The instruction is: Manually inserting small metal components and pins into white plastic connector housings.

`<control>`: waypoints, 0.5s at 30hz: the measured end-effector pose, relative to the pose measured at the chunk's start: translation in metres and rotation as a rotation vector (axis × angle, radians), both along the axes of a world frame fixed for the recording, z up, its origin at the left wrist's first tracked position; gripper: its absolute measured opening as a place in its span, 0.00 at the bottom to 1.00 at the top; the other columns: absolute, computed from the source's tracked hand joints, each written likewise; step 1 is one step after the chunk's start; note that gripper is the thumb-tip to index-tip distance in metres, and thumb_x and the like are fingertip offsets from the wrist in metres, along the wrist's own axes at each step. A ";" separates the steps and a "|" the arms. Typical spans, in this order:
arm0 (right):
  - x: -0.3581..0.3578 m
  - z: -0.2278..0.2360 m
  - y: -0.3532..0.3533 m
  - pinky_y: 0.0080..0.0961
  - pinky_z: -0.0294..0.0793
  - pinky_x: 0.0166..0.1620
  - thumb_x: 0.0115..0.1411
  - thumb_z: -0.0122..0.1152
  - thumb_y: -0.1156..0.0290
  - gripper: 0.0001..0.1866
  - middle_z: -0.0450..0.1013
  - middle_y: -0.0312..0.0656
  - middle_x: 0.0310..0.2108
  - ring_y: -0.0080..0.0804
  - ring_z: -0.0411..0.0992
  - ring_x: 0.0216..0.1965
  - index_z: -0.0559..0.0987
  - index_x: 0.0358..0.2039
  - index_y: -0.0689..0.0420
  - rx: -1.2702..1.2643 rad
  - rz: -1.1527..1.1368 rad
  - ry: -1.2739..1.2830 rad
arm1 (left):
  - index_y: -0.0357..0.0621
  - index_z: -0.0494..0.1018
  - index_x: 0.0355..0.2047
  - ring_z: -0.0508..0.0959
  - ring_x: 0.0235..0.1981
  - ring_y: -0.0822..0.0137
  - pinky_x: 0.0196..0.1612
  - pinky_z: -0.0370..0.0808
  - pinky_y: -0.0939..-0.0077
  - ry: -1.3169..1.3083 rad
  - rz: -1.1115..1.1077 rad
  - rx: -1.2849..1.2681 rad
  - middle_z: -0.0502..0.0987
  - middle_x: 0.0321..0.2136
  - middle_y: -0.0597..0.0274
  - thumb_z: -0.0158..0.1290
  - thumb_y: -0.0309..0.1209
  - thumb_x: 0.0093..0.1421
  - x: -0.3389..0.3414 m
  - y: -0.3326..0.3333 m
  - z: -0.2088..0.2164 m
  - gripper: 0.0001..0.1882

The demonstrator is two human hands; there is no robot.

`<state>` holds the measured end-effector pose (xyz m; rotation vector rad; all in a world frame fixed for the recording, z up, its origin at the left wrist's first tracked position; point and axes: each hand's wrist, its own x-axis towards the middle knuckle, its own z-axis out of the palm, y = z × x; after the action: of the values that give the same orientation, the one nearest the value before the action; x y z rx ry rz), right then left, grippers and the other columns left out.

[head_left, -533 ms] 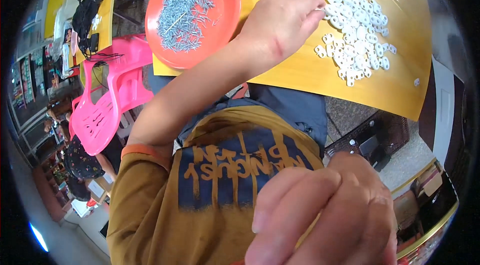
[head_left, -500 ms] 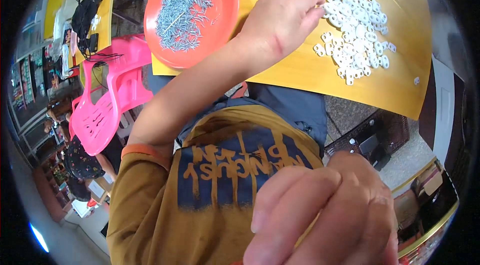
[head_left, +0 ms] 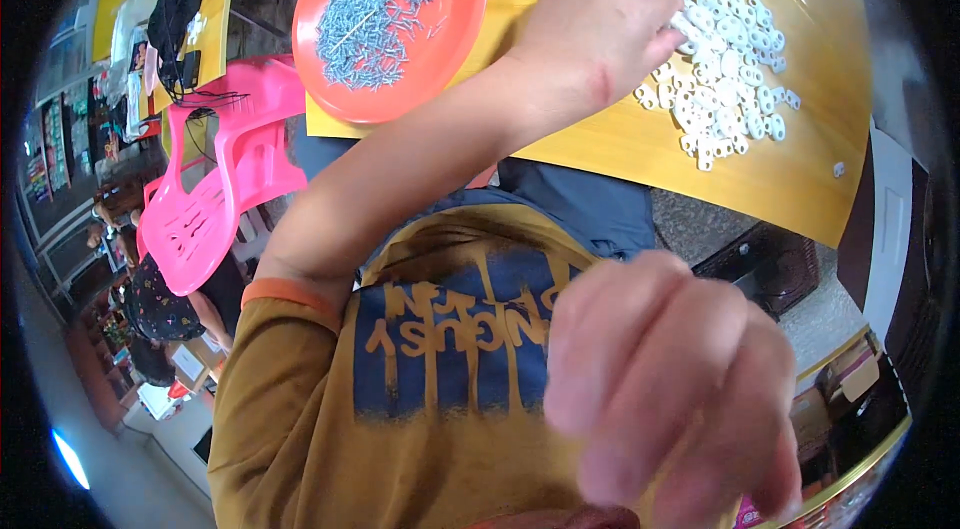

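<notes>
Evidently, the small white rounded pieces with holes through them (head_left: 730, 79), apparently plastic, lie in a loose heap on the glossy yellow tabletop (head_left: 580, 144), toward its right side, with one stray piece apart near the edge. At the heap's upper left edge is the person's bare left hand (head_left: 605, 37), back of the hand upward, wrist slightly bent, thumb and fingers drawn together against a white piece; whether that piece is pinched or merely touched cannot be told. The left forearm (head_left: 420, 164) slants up and rightward across the body from an elbow bent beside the orange cuff (head_left: 295, 291) of the brown short-sleeved shirt (head_left: 280, 409). It passes just below the round orange-red plate (head_left: 430, 79), which bears a pile of slender silvery metal fasteners (head_left: 365, 24). Close to the camera, the blurred right hand (head_left: 680, 384) is raised in front of the shirt, well apart from the heap, knuckles up and fingers curled downward; their tips are hidden, so its grip cannot be told. Farther left stands a bright pink plastic chair (head_left: 195, 234).
</notes>
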<state>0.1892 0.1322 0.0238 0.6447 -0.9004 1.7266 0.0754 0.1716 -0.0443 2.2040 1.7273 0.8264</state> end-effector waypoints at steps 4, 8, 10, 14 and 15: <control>0.012 -0.013 -0.009 0.27 0.65 0.31 0.49 0.55 0.48 0.25 0.70 0.47 0.30 0.37 0.67 0.28 0.70 0.29 0.61 -0.020 0.117 -0.352 | 0.45 0.71 0.26 0.71 0.31 0.59 0.32 0.70 0.65 0.019 -0.024 0.002 0.70 0.24 0.56 0.45 0.36 0.53 -0.004 0.009 -0.007 0.10; 0.025 -0.028 -0.010 0.25 0.63 0.28 0.48 0.57 0.49 0.28 0.69 0.45 0.30 0.35 0.67 0.28 0.68 0.35 0.64 -0.057 -0.015 -0.532 | 0.42 0.73 0.30 0.72 0.25 0.64 0.29 0.69 0.75 -0.137 -0.041 0.059 0.72 0.23 0.59 0.52 0.31 0.51 -0.009 0.005 -0.005 0.08; 0.031 -0.025 -0.010 0.24 0.62 0.27 0.50 0.56 0.51 0.26 0.67 0.42 0.28 0.31 0.65 0.26 0.68 0.36 0.63 -0.108 -0.048 -0.630 | 0.41 0.73 0.31 0.71 0.24 0.68 0.29 0.68 0.78 -0.455 0.021 -0.200 0.72 0.24 0.60 0.52 0.31 0.51 -0.010 -0.010 0.008 0.08; 0.038 -0.033 -0.011 0.20 0.63 0.34 0.49 0.58 0.63 0.20 0.67 0.44 0.27 0.28 0.65 0.28 0.70 0.36 0.68 -0.258 -0.275 -0.701 | 0.40 0.71 0.35 0.69 0.23 0.78 0.27 0.66 0.85 -0.807 0.157 -0.361 0.70 0.22 0.63 0.52 0.31 0.53 -0.023 -0.032 0.007 0.10; 0.040 -0.033 -0.012 0.20 0.62 0.32 0.50 0.57 0.64 0.19 0.66 0.42 0.26 0.27 0.63 0.26 0.70 0.35 0.67 -0.269 -0.325 -0.745 | 0.40 0.71 0.35 0.69 0.23 0.78 0.27 0.66 0.85 -0.811 0.162 -0.359 0.70 0.22 0.63 0.52 0.31 0.53 -0.025 -0.036 0.006 0.10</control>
<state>0.2289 0.1200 -0.0095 -0.3460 -1.1620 1.7508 0.0504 0.1357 -0.0386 1.2424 1.4751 1.1279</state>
